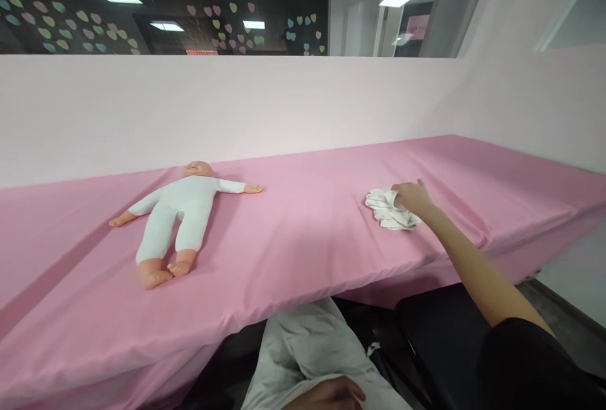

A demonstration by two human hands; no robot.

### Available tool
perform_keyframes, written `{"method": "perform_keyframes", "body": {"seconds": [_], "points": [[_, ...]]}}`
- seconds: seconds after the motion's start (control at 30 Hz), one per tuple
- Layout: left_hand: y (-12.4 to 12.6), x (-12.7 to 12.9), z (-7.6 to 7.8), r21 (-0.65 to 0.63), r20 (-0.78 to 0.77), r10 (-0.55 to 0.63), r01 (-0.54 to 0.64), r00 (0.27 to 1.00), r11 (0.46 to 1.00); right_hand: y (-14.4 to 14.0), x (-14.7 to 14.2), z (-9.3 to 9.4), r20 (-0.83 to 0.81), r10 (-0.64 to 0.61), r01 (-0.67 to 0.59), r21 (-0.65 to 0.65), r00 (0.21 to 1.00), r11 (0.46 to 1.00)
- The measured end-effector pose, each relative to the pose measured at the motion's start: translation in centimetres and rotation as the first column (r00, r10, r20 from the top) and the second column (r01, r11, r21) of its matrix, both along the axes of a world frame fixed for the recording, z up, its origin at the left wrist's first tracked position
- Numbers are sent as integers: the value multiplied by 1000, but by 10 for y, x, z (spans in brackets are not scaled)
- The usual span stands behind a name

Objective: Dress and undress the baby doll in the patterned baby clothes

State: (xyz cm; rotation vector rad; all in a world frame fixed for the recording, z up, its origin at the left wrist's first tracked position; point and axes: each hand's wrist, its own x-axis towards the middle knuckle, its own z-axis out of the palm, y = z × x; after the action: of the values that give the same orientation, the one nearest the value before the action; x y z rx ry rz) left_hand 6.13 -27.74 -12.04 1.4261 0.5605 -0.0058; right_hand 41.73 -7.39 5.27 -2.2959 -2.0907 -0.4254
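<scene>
My right hand reaches out over the pink-covered table, its fingers closed on the edge of a crumpled white cloth with layered folds. Some of the fingertips are hidden by the hand and the cloth. Low in the picture, my left hand rests on my lap with its fingers lying loosely along the leg; it is partly cut off by the frame. To the left on the table, a baby doll in a white bodysuit lies on its back, arms spread and feet toward me. Neither hand touches the doll.
A pink sheet covers the table and hangs over its front edge. Behind it stands a white wall below a window with heart stickers. A black chair stands at the lower right, close under the table.
</scene>
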Motion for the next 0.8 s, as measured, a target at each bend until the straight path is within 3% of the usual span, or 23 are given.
{"method": "perform_keyframes", "body": {"seconds": [0.07, 0.13, 0.17, 0.23, 0.3, 0.4, 0.47, 0.53, 0.63, 0.73, 0.8], "points": [[4, -18, 57, 194, -61, 154, -139, 986, 971, 8, -15, 29, -11, 51, -47, 244, 999, 969], [12, -37, 115, 360, 4, 265, -248, 964, 899, 12, -42, 63, -75, 210, -142, 521, 975, 842], [19, -43, 143, 451, 60, 354, -341, 933, 825, 13, -59, 80, -102, 291, -162, 636, 951, 755], [40, -48, 193, 644, 197, 536, -521, 821, 560, 13, -100, 111, -130, 432, -180, 775, 892, 606], [70, -39, 231, 743, 365, 630, -623, 686, 247, 13, -143, 131, -142, 559, -216, 823, 817, 525], [129, -19, 268, 786, 538, 664, -593, 519, -172, 21, -199, 139, -208, 705, -265, 825, 678, 498], [171, -12, 280, 794, 582, 672, -498, 458, -348, 35, -225, 132, -296, 777, -284, 810, 556, 512], [208, -16, 283, 814, 572, 690, -410, 444, -411, 56, -243, 122, -398, 824, -289, 799, 404, 528], [248, -33, 279, 828, 558, 697, -361, 451, -429, 87, -260, 108, -549, 823, -270, 779, 144, 567], [273, -47, 271, 786, 616, 658, -397, 433, -474, 110, -273, 98, -651, 753, -259, 746, -91, 614], [286, -52, 266, 765, 638, 636, -457, 434, -454, 120, -283, 92, -683, 707, -255, 728, -185, 637]]}}
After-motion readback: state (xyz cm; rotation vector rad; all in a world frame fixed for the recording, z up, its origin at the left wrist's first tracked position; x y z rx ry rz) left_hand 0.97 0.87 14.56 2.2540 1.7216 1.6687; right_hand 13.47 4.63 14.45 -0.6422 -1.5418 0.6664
